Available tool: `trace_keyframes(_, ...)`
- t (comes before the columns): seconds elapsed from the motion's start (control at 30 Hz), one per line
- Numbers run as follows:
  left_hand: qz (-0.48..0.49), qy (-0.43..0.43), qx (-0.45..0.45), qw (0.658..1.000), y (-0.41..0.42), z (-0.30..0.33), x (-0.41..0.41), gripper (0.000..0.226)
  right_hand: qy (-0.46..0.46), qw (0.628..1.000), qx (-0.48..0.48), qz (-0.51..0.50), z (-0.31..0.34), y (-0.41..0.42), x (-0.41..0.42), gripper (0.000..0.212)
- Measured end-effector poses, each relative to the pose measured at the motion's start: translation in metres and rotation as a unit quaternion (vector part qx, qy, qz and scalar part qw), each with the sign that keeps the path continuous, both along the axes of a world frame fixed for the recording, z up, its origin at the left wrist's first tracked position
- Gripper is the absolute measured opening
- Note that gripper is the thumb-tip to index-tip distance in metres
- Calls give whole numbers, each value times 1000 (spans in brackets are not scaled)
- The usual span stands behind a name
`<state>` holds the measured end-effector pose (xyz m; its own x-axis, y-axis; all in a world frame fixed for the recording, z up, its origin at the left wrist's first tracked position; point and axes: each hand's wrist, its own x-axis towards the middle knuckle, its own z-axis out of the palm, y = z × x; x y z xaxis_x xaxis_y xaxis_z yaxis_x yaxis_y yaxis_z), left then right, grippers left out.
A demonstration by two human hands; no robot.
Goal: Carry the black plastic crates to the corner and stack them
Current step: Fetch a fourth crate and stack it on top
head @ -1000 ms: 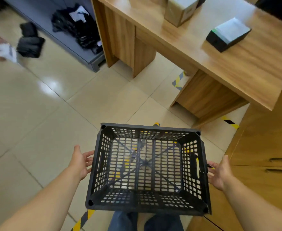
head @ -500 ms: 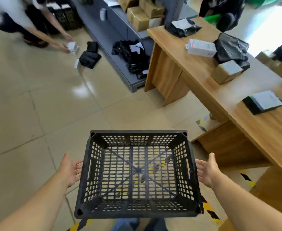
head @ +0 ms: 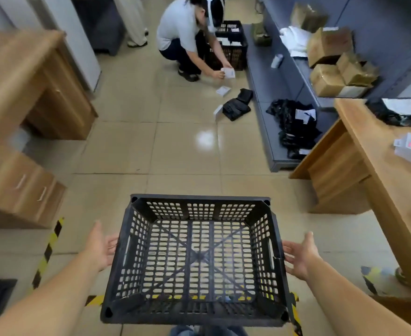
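I carry 1 empty black perforated plastic crate (head: 194, 260) at waist height over a beige tiled floor (head: 151, 151), my left hand (head: 101, 247) pressed to its left wall and my right hand (head: 299, 254) to its right wall. My fingers (head: 290, 248) curl under the rim beside each slotted handle, gripping the crate between both palms, though the walls hide how far the fingertips reach. This looks like the carrying step: the crate is off the floor and nowhere near a stack. Ahead, a crouching person in a grey shirt (head: 182, 37) sorts small white boxes beside a second black plastic crate (head: 228, 47), with dark bundles (head: 237, 106) strewn near a low grey shelf (head: 270, 98). Wooden desks (head: 374, 166) flank the aisle. The next move, as I judge it, calls for keeping the load level, steering between the desks and past the floor clutter, then finding the corner before lowering it squarely onto any crate waiting there.
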<state>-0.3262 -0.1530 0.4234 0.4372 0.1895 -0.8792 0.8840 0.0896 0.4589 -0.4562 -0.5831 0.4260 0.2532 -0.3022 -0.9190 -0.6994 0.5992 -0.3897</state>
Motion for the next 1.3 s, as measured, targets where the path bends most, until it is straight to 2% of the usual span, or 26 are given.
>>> trace_keyframes(0.1,40,-11,23,999,13,7,-21,88,-3,998,7,55,2,6,30,86)
trace_keyframes(0.23,113,-26,34,993,25,11,-55,89,-9,991,-4,131,9,12,67,84)
trace_keyframes(0.47,250,-43,-4,967,39,23,-125,79,-41,959,-56,274,22,49,123,64)
trace_keyframes(0.7,414,-44,-15,909,77,25,-197,77,-50,918,-25,392,20,129,155,65)
trace_keyframes(0.9,542,-76,-29,836,126,26,-259,80,-49,882,-8,469,29,217,158,61)
trace_keyframes(1.07,595,-89,-42,798,177,23,-308,81,-51,853,-12,519,40,297,147,64)
trace_keyframes(1.3,654,-93,-23,751,248,31,-356,80,-69,816,-31,573,54,406,124,55)
